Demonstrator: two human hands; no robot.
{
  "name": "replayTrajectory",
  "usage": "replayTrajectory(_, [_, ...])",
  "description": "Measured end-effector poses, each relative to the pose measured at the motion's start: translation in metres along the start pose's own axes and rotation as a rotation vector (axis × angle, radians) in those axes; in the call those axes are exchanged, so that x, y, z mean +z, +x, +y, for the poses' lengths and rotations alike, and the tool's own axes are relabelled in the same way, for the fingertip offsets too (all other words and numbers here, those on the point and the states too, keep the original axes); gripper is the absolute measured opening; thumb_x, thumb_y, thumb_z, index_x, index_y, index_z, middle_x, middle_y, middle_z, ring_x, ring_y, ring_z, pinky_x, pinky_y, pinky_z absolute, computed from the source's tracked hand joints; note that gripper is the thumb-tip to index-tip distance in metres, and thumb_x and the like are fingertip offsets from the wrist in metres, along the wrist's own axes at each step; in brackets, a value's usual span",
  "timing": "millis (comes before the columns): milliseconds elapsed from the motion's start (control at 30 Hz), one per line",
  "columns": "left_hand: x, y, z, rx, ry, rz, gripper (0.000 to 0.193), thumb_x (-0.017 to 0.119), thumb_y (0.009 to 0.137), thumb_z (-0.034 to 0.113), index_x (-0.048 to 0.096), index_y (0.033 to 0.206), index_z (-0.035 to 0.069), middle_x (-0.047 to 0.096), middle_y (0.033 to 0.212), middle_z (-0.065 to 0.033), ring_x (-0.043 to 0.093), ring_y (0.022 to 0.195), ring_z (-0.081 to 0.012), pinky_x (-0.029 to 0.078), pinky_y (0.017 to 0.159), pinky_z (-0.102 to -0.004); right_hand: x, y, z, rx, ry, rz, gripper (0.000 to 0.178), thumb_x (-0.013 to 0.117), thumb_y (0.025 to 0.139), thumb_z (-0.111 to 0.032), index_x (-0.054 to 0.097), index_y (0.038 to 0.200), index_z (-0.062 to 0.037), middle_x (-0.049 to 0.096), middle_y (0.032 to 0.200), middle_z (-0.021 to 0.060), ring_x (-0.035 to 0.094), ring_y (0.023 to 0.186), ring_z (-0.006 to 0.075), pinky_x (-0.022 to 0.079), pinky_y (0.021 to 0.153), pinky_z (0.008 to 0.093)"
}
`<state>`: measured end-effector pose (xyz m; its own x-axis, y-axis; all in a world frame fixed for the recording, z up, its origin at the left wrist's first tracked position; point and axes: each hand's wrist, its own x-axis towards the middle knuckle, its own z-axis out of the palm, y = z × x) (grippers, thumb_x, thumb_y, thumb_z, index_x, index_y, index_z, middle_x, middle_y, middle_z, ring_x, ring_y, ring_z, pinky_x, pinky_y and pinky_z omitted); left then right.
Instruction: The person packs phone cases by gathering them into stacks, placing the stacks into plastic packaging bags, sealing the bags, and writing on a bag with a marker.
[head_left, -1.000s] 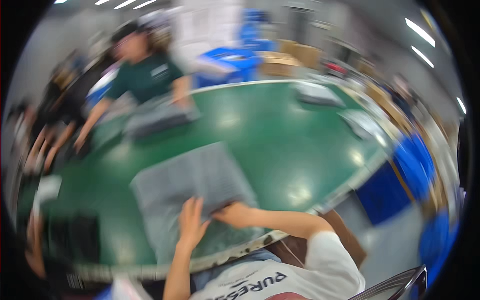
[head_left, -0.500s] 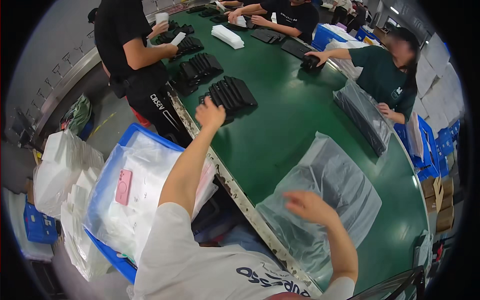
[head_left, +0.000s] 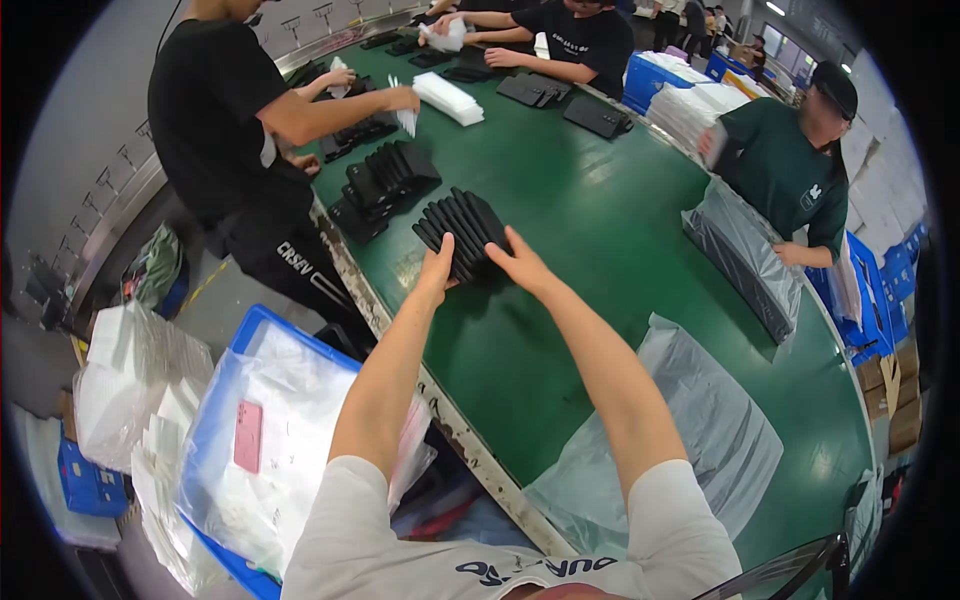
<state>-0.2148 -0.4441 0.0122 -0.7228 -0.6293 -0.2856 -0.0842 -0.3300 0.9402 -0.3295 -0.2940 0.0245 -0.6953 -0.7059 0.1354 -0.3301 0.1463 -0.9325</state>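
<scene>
A row of black flat plastic pieces [head_left: 466, 222], leaning one on another, sits on the green tabletop [head_left: 590, 250] in front of me. My left hand [head_left: 436, 270] grips its near left side, thumb upward. On the right side my right hand [head_left: 522, 266] presses against the pieces, so the row is clasped between both hands. Its underside is hidden, and I cannot tell whether it is lifted. Beneath and beside my right forearm lies a clear plastic bag [head_left: 700, 420], spread flat.
Another black row [head_left: 385, 180] stands beyond mine. At left, a blue bin [head_left: 262, 325] holds clear bags and a pink phone [head_left: 248, 437]. A co-worker in black [head_left: 215, 90] stands far left. Across the table, a person in green [head_left: 800, 170] touches a filled bag [head_left: 740, 262].
My right hand has moved from above the flat bag to the black row, joining my left. The row has shifted slightly. The person in green has let go of a black piece.
</scene>
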Motion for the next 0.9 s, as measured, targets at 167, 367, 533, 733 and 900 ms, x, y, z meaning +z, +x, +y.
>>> replayTrajectory(167, [0.018, -0.006, 0.019, -0.089, 0.426, -0.146, 0.076, 0.046, 0.091, 0.072, 0.041, 0.144, 0.018, 0.060, 0.127, -0.0046, 0.061, 0.108, -0.0210, 0.050, 0.087, -0.0468, -0.006, -0.002, -0.014, 0.171, -0.217, -0.034, 0.089, 0.048, 0.089, -0.067, 0.044, 0.141, 0.0058, 0.050, 0.138, 0.0256, 0.048, 0.131, 0.0372, 0.038, 0.109, 0.0396])
replayTrajectory(367, [0.027, -0.062, 0.025, -0.206, 0.573, -0.426, 0.086, 0.042, 0.090, 0.074, 0.043, 0.136, 0.002, 0.062, 0.119, -0.0149, 0.068, 0.095, -0.0265, 0.056, 0.075, -0.0433, -0.036, -0.060, -0.036, 0.459, -0.363, -0.180, 0.080, 0.041, 0.092, -0.066, 0.058, 0.122, 0.0054, 0.055, 0.130, 0.0254, 0.058, 0.116, 0.0393, 0.046, 0.099, 0.0443])
replayTrajectory(533, [0.031, -0.091, 0.023, 0.487, 0.669, -0.295, 0.077, 0.055, 0.092, 0.061, 0.043, 0.131, -0.004, 0.058, 0.124, -0.0222, 0.061, 0.114, -0.0332, 0.050, 0.095, -0.0437, -0.030, -0.109, -0.071, 0.069, -0.341, 0.144, 0.066, 0.050, 0.096, -0.050, 0.048, 0.132, 0.0045, 0.051, 0.128, 0.0231, 0.057, 0.113, 0.0395, 0.048, 0.093, 0.0441])
replayTrajectory(733, [0.028, -0.132, 0.033, 0.574, 0.624, -0.451, 0.083, 0.080, 0.083, 0.026, 0.027, 0.141, -0.002, 0.044, 0.137, -0.0229, 0.049, 0.127, -0.0343, 0.040, 0.106, -0.0428, -0.042, -0.168, -0.070, -0.047, -0.303, 0.207, 0.076, 0.067, 0.090, -0.034, 0.028, 0.143, 0.0042, 0.050, 0.124, 0.0232, 0.058, 0.110, 0.0399, 0.049, 0.093, 0.0461])
replayTrajectory(900, [0.026, -0.116, 0.001, 0.603, 0.611, -0.556, 0.069, 0.077, 0.085, 0.029, 0.039, 0.133, -0.002, 0.046, 0.132, -0.0219, 0.049, 0.127, -0.0347, 0.041, 0.104, -0.0429, -0.025, -0.171, -0.047, 0.022, -0.448, 0.114, 0.070, 0.065, 0.092, -0.034, 0.031, 0.139, 0.0059, 0.052, 0.118, 0.0266, 0.060, 0.103, 0.0438, 0.052, 0.088, 0.0474])
